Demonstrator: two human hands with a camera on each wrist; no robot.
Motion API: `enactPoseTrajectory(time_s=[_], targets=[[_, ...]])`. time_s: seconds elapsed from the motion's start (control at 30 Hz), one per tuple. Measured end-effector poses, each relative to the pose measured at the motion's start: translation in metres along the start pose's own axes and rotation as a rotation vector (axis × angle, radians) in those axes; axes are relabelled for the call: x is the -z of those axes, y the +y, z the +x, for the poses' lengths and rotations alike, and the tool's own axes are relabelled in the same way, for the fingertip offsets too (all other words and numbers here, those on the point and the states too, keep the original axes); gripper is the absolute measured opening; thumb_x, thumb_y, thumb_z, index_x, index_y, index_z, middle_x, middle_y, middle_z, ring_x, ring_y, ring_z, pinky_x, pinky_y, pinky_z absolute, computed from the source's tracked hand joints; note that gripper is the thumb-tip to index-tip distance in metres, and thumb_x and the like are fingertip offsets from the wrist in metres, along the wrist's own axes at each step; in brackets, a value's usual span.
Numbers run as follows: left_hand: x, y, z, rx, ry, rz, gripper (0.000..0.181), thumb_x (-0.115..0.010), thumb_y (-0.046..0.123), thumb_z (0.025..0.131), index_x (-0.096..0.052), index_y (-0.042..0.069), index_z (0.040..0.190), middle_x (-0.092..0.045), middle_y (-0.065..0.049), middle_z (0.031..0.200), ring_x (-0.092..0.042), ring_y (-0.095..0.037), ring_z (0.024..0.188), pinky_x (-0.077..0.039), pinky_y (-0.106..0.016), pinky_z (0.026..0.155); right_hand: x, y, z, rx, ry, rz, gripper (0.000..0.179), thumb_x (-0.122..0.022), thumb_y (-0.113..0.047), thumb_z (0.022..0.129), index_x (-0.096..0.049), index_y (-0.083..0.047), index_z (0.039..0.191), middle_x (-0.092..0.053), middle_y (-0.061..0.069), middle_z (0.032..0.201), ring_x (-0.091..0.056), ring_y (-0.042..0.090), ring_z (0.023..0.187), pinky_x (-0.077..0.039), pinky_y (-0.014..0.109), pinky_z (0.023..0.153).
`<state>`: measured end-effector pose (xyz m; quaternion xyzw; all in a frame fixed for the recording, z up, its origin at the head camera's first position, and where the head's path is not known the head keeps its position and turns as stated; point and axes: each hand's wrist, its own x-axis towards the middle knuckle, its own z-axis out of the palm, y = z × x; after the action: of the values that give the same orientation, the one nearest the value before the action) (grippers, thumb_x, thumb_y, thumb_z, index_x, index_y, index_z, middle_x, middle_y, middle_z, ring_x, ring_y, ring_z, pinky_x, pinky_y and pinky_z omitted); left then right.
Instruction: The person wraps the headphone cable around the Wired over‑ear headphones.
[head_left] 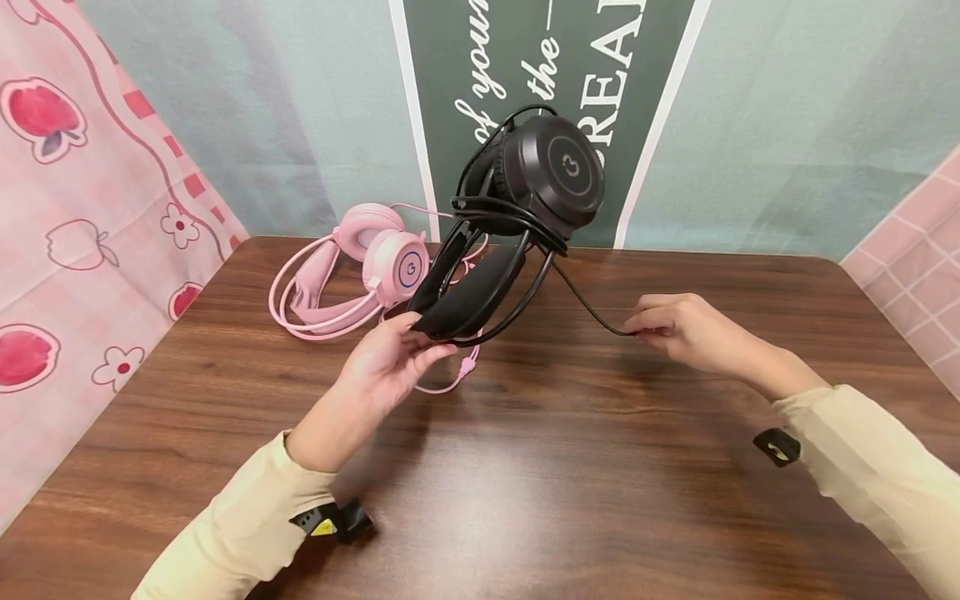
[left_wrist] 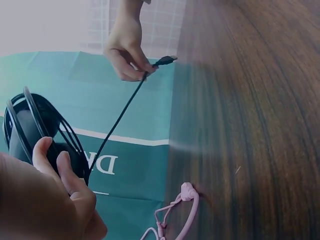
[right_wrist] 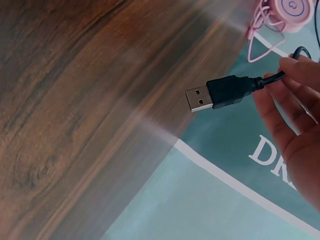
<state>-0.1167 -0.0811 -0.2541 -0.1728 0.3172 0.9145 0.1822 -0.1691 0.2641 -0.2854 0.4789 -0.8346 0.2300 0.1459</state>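
My left hand (head_left: 382,358) grips the headband of a black headset (head_left: 551,175) and holds it tilted above the table, ear cups up. Several turns of its black cable (head_left: 510,212) wrap round the ear cups. From there a single length stretches, fairly taut, to my right hand (head_left: 675,325), which pinches it between thumb and fingers. Just past those fingers the cable ends in a black USB plug (right_wrist: 227,92), its metal tip bare in the right wrist view. In the left wrist view, the left fingers (left_wrist: 70,175) curl at the headset's band.
A pink headset (head_left: 397,267) lies at the back left of the brown wooden table (head_left: 562,467), its pink cable (head_left: 450,383) trailing beside it. Behind the table hangs a green cloth with white lettering (head_left: 611,67). A pink patterned cloth (head_left: 82,192) covers the left side.
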Motion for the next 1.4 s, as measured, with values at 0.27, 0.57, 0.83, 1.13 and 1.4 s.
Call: enactPoseTrajectory(time_s=[0.27,0.57,0.83,1.13,1.4], targets=[[0.003,-0.004,0.007,0.027,0.005,-0.046,0.020,-0.030,0.000,0.095,-0.048,0.001,0.104,-0.051,-0.018,0.101,-0.058,-0.031,0.093,-0.046,-0.036,0.086,-0.001,-0.007,0.004,0.042,-0.004,0.018,0.033,-0.067,0.018,0.060,-0.070,-0.005,0.083,-0.057,-0.007,0.078,-0.049,0.003,0.065,-0.038,0.011,0.054],[-0.001,-0.008,0.011,0.007,0.018,0.005,0.025,-0.028,0.000,0.095,-0.043,0.001,0.115,-0.042,-0.020,0.119,-0.037,-0.033,0.123,-0.042,-0.035,0.089,0.003,-0.015,0.007,0.123,-0.009,0.135,0.036,-0.066,0.016,0.061,-0.069,-0.009,0.087,-0.059,-0.005,0.083,-0.052,0.004,0.071,-0.040,0.013,0.058],[-0.005,-0.012,0.011,-0.016,0.042,0.060,0.020,-0.029,-0.002,0.094,-0.043,-0.001,0.108,-0.044,-0.021,0.112,-0.036,-0.033,0.123,-0.041,-0.034,0.091,0.010,-0.026,0.013,0.133,-0.039,0.204,0.038,-0.066,0.017,0.063,-0.069,-0.009,0.091,-0.060,-0.004,0.086,-0.054,0.006,0.076,-0.042,0.012,0.064],[-0.003,-0.015,0.009,-0.057,0.063,0.147,0.014,-0.032,-0.005,0.092,-0.045,-0.003,0.095,-0.057,-0.016,0.080,-0.061,-0.022,0.072,-0.056,-0.030,0.070,0.026,-0.039,0.020,0.157,-0.008,0.210,0.016,-0.067,0.002,0.078,-0.068,-0.009,0.091,-0.059,-0.002,0.087,-0.053,0.006,0.076,-0.041,0.013,0.062],[-0.001,-0.022,0.013,-0.091,0.124,0.207,0.012,-0.036,-0.006,0.089,-0.047,-0.003,0.094,-0.059,-0.015,0.077,-0.060,-0.023,0.075,-0.057,-0.035,0.068,0.035,-0.050,0.028,0.203,0.001,0.193,0.028,-0.047,-0.027,0.094,-0.066,-0.007,0.091,-0.058,-0.001,0.086,-0.051,0.005,0.073,-0.041,0.012,0.061]])
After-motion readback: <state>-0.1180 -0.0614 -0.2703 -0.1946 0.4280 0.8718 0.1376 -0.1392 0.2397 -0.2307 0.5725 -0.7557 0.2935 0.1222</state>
